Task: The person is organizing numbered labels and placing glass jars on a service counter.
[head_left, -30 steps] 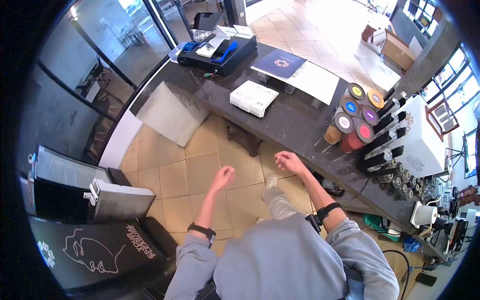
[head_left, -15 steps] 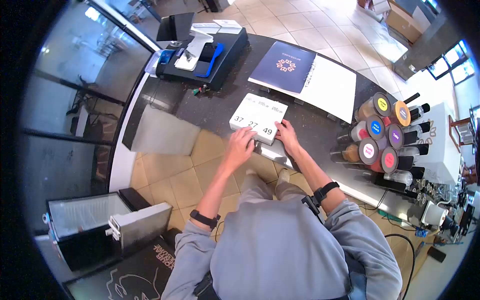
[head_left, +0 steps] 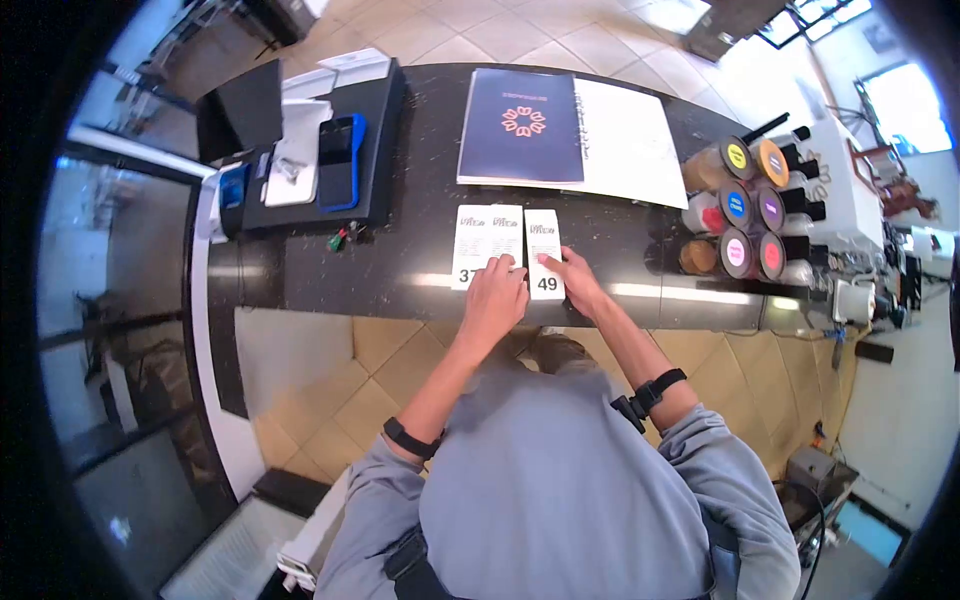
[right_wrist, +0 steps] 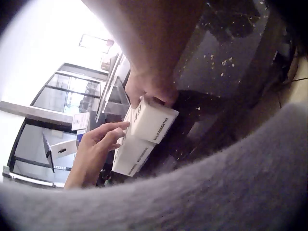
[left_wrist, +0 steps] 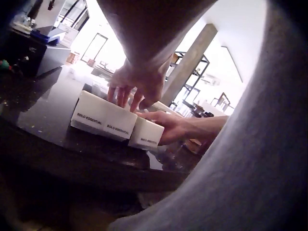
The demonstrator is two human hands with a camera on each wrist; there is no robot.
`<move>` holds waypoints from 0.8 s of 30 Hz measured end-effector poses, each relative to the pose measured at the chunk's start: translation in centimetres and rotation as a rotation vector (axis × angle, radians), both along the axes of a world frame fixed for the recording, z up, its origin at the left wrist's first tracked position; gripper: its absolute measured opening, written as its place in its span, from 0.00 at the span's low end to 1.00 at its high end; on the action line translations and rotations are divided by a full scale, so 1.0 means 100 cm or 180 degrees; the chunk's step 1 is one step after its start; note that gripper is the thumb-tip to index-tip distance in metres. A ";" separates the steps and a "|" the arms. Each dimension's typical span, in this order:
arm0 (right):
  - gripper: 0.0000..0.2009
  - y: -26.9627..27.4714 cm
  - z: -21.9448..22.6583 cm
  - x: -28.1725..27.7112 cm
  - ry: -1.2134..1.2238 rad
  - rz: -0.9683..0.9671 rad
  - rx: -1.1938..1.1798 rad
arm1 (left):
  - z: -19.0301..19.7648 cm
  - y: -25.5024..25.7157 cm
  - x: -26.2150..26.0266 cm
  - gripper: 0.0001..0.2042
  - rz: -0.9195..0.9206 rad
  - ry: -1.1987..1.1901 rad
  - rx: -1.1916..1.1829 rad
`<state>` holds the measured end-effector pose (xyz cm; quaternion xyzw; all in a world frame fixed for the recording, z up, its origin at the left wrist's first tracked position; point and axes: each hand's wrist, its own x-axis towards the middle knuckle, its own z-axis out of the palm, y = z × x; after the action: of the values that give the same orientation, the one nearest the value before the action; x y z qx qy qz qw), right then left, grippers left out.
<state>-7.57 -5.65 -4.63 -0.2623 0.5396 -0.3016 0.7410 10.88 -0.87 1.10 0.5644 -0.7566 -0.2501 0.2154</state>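
Three narrow white boxes lie side by side on the dark counter. The box marked 49 [head_left: 545, 270] stands slightly apart on the right from the pair [head_left: 470, 245]. My left hand [head_left: 495, 300] rests its fingertips on the near end of the pair, covering the middle box's number. My right hand [head_left: 582, 285] grips the box marked 49, thumb on top, at its right side. In the right wrist view, the right hand [right_wrist: 151, 87] is at that box [right_wrist: 154, 122], with the left hand [right_wrist: 91, 153] beside the pair [right_wrist: 131, 155].
A dark blue booklet [head_left: 520, 125] and white pages [head_left: 630, 140] lie behind the boxes. Lidded jars [head_left: 735, 203] stand at the right. On the left are a black case [head_left: 375, 150] and a blue-edged phone [head_left: 340, 165]. The counter's front edge [head_left: 640, 318] is near.
Both hands came down from the air to the boxes. The box marked 49 has separated from the other two. The head view has moved closer and turned over the counter.
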 end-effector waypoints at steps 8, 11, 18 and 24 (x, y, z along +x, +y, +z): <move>0.22 0.058 0.026 -0.053 0.0182 -0.0663 0.0103 | 0.011 -0.024 -0.015 0.14 -0.0436 -0.0587 -0.0054; 0.21 0.079 0.057 -0.069 -0.0136 -0.0779 -0.0169 | 0.025 -0.023 -0.041 0.24 -0.0377 0.0651 0.0530; 0.23 0.126 0.076 -0.088 0.0086 -0.0986 -0.0940 | 0.002 0.020 -0.134 0.37 -0.0040 0.3689 0.3452; 0.26 0.186 0.044 -0.134 0.0882 -0.1830 -0.2001 | 0.016 0.074 -0.211 0.34 -0.0115 0.3569 0.3827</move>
<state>-20.95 12.97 -0.18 -0.3520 0.5669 -0.6066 0.4321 -10.27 6.49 2.71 0.3625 -0.2825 -0.8609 0.2182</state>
